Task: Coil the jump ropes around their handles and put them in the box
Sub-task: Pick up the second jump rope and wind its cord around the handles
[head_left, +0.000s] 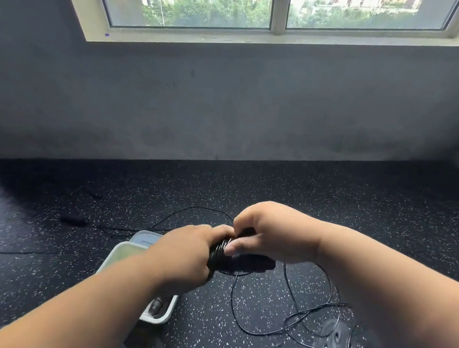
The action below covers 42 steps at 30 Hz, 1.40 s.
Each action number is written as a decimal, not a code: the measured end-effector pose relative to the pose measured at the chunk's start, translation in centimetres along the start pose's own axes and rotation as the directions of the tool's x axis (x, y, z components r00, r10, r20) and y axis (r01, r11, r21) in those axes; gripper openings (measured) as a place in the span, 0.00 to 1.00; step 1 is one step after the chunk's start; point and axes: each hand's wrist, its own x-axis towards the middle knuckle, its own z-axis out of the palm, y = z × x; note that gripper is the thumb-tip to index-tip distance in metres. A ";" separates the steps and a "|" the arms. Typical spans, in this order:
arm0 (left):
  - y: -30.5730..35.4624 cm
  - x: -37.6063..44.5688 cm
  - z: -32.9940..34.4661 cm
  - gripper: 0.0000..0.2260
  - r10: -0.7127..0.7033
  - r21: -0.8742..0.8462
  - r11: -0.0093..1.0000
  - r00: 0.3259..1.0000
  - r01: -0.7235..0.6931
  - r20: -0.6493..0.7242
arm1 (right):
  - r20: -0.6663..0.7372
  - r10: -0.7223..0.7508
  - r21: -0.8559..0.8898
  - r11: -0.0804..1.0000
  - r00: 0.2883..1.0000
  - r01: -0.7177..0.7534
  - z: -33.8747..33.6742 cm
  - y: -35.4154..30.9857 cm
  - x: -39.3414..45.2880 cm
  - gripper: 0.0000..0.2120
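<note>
The left hand [186,251] is gripping the black handles [218,253], its fingers curled around the bundle where turns of rope are already lying side by side, while the right hand [267,234] is pinching the same bundle from the far side, thumb and fingertips pressing on the coils. The rest of the jump rope [288,299] is trailing loose over the floor to the right and near, looping toward a dark printed garment [332,346] whose white lettering is too blurred to read. Just left of the hands a pale box [118,253] is sitting on the floor, the left forearm crossing over it and hiding much of its inside; a dark item is showing in its near corner. Farther left another black handle [73,218] is lying with thin rope running from it. The black speckled rubber floor [234,330] is meeting a grey wall [230,103] under a wide window [280,6] looking out on trees and buildings.
</note>
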 end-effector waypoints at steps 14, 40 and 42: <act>-0.6 -0.1 1.0 0.30 0.004 -0.782 0.614 0.991 -0.110 -0.137 | 0.142 0.147 0.898 0.397 0.979 -0.190 2.8 3.0 1.2 0.21; -2.5 1.9 1.2 0.31 -0.211 -0.866 0.499 0.972 0.013 -0.108 | -0.091 0.275 0.288 0.927 0.957 -0.239 4.3 2.3 0.8 0.17; -3.9 2.1 1.2 0.28 -0.301 -0.810 0.577 0.949 0.104 -0.092 | -0.010 0.243 -0.028 0.969 0.970 -0.244 5.0 2.4 0.2 0.10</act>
